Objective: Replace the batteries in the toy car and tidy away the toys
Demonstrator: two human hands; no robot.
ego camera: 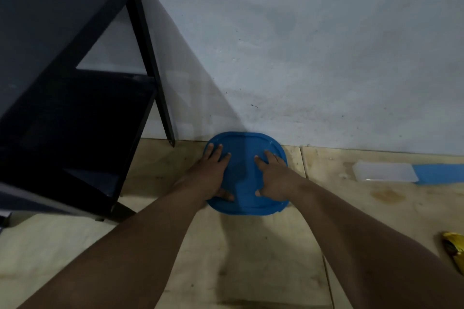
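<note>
Down on the floor (251,258), right against the foot of the pale wall (301,45), sits a blue lid (244,175), rounded at its corners and lying flat. Whatever it covers is hidden beneath it, so I cannot tell what is under there. Both hands are on top of it. The left hand (213,170) lies on the left half of the lid, fingers straight and spread, tips reaching toward the far left rim, thumb stretched along the near edge. The right hand (272,178) mirrors it on the right half, fingers spread flat and pointing toward the wall, thumb angled inward near the front rim. Neither hand curls round anything; the palms simply press on the blue surface, with a bare strip of lid showing between them. Both forearms reach in from the near side, bare to the edge of the view.

To the left stands a black bench (50,32) with a lower shelf (88,113); one of its slanted legs comes down just beside the lid's far left corner without touching it. Off to the right, well apart from the lid, a clear plastic box (384,170) rests on the floor beside a blue strip (442,173) near the wall. At the right edge lies something yellow (454,248), too cropped to identify.
</note>
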